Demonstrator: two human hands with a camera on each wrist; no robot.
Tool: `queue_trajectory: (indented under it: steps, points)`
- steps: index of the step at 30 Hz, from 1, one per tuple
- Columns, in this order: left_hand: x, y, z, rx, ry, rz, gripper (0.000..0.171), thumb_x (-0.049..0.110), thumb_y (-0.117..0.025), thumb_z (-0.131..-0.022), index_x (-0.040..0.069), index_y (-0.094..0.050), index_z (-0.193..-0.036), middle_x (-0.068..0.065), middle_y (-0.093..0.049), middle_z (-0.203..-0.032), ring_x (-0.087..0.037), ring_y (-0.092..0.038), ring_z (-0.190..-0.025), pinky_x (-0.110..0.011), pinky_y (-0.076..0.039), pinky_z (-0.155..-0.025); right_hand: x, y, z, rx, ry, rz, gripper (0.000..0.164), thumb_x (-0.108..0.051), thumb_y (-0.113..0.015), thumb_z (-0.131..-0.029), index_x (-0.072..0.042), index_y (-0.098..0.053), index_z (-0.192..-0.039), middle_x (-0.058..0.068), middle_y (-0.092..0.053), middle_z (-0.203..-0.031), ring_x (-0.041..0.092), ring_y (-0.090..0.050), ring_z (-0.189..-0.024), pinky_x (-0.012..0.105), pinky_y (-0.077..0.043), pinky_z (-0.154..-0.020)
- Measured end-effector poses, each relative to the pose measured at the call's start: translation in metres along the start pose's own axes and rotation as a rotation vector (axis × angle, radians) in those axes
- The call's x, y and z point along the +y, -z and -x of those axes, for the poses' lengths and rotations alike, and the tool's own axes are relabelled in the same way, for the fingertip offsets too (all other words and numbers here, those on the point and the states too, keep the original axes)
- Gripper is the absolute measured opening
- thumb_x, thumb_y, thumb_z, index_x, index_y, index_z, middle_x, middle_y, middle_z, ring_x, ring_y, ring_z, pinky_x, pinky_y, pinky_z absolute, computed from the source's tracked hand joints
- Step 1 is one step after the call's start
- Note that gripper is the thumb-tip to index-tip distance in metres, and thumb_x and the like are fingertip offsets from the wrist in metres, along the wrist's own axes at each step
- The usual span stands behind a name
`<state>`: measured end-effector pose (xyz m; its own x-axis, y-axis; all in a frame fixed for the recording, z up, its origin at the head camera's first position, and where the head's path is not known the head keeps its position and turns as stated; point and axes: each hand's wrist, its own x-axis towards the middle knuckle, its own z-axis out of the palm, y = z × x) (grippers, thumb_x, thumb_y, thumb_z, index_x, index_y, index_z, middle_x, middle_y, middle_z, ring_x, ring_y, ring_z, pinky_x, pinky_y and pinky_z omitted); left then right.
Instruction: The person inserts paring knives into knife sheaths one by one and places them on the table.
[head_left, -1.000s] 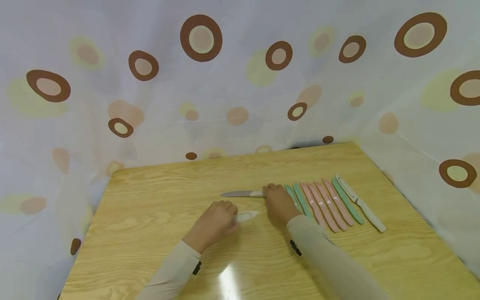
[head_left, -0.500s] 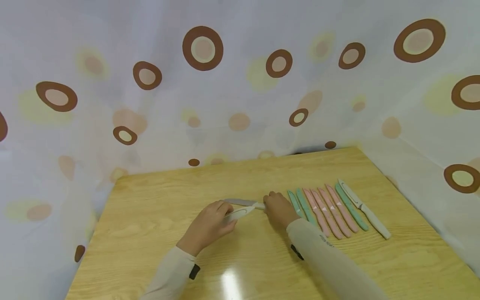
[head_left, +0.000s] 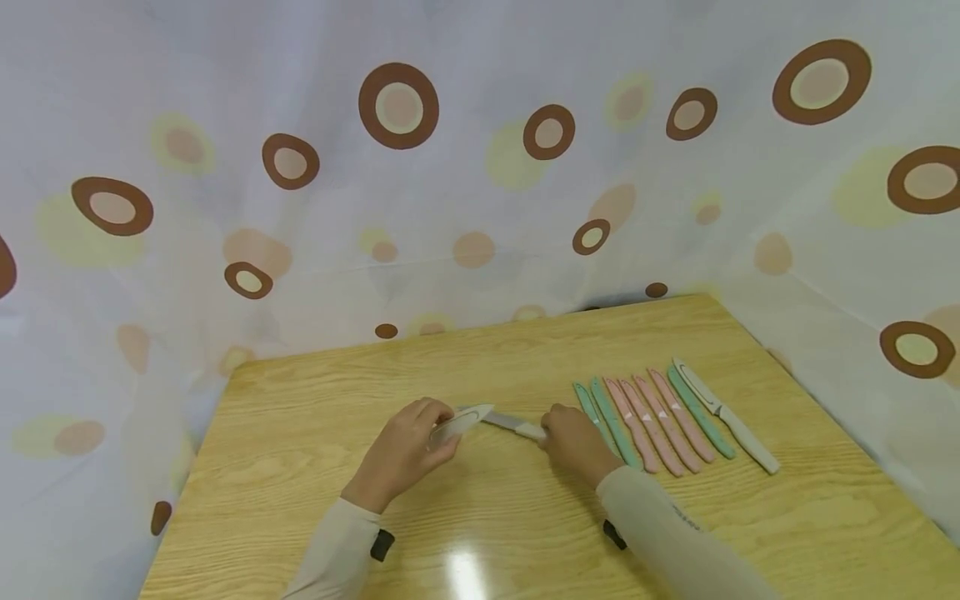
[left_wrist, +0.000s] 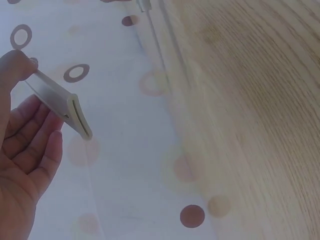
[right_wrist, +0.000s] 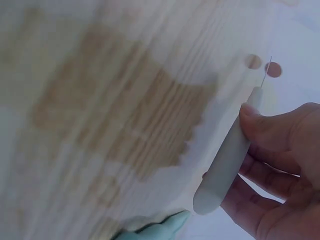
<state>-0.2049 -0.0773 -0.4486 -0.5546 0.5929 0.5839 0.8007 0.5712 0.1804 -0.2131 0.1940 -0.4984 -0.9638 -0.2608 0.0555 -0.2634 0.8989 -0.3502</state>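
My left hand (head_left: 405, 450) pinches a white blade sheath (head_left: 461, 423) between thumb and fingers, its pointed end to the right. In the left wrist view the slotted mouth of the sheath (left_wrist: 80, 117) shows at its near end. My right hand (head_left: 577, 442) grips a knife by its pale handle (head_left: 531, 431). The bare grey blade (head_left: 501, 418) points left, and the sheath's tip overlaps it in the head view. From the right wrist, the handle (right_wrist: 227, 160) lies between thumb and fingers with the thin blade edge-on beyond.
Right of my right hand lies a row of knives: two green knives (head_left: 615, 421), several pink knives (head_left: 660, 421), another green knife (head_left: 701, 412) and a white sheathed knife (head_left: 750, 440). They lie on a wooden table (head_left: 315, 417). A dotted cloth (head_left: 450, 192) hangs behind.
The right hand has drawn the knife slightly right and toward me, its blade now slanting. The left hand has raised and tilted the sheath, moving a little left.
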Motion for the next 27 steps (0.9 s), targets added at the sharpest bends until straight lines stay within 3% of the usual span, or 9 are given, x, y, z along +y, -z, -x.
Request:
queue_trajectory:
  steps: [5, 10, 14, 20, 27]
  points:
    - [-0.003, 0.003, 0.0, 0.047, 0.031, 0.064, 0.023, 0.01, -0.074, -0.082, 0.003, -0.061, -0.099, -0.005, -0.065, -0.093, -0.016, -0.063, -0.081, -0.024, -0.055, -0.064, -0.003, 0.013, 0.024, 0.1, 0.007, -0.038, 0.021, -0.009, -0.077, -0.08, 0.003, -0.071, -0.096, 0.008, -0.063, -0.085, 0.02, -0.061, -0.076, 0.033, -0.055, -0.068]
    - [-0.003, 0.011, -0.003, 0.122, 0.106, 0.127, 0.025, 0.008, -0.074, -0.082, 0.003, -0.06, -0.102, -0.006, -0.064, -0.096, -0.017, -0.063, -0.086, -0.031, -0.057, -0.07, -0.009, 0.022, 0.047, 0.163, 0.002, -0.077, 0.021, -0.007, -0.077, -0.079, 0.003, -0.07, -0.096, 0.011, -0.066, -0.09, 0.023, -0.064, -0.078, 0.033, -0.056, -0.07]
    - [-0.005, 0.015, -0.006, 0.207, 0.167, 0.194, 0.026, 0.007, -0.074, -0.083, 0.003, -0.061, -0.105, -0.006, -0.065, -0.098, -0.018, -0.063, -0.088, -0.034, -0.055, -0.075, -0.016, 0.025, 0.061, 0.186, -0.006, -0.12, 0.017, -0.006, -0.077, -0.079, 0.002, -0.07, -0.093, 0.011, -0.066, -0.091, 0.02, -0.064, -0.077, 0.029, -0.057, -0.066]
    - [-0.005, 0.016, -0.011, 0.321, 0.256, 0.37, 0.022, 0.005, -0.071, -0.085, 0.002, -0.063, -0.105, -0.007, -0.067, -0.099, -0.019, -0.064, -0.088, -0.034, -0.056, -0.076, -0.029, 0.025, 0.072, 0.199, 0.004, -0.169, 0.018, -0.005, -0.078, -0.077, 0.001, -0.071, -0.092, 0.008, -0.065, -0.089, 0.018, -0.064, -0.074, 0.026, -0.056, -0.064]
    - [-0.002, 0.014, -0.014, 0.381, 0.385, 0.524, 0.019, 0.002, -0.067, -0.088, -0.004, -0.062, -0.106, -0.012, -0.066, -0.099, -0.018, -0.064, -0.089, -0.027, -0.055, -0.079, -0.044, 0.018, 0.079, 0.205, 0.113, -0.203, 0.019, -0.004, -0.076, -0.078, 0.004, -0.069, -0.094, 0.01, -0.066, -0.09, 0.02, -0.067, -0.077, 0.026, -0.058, -0.068]
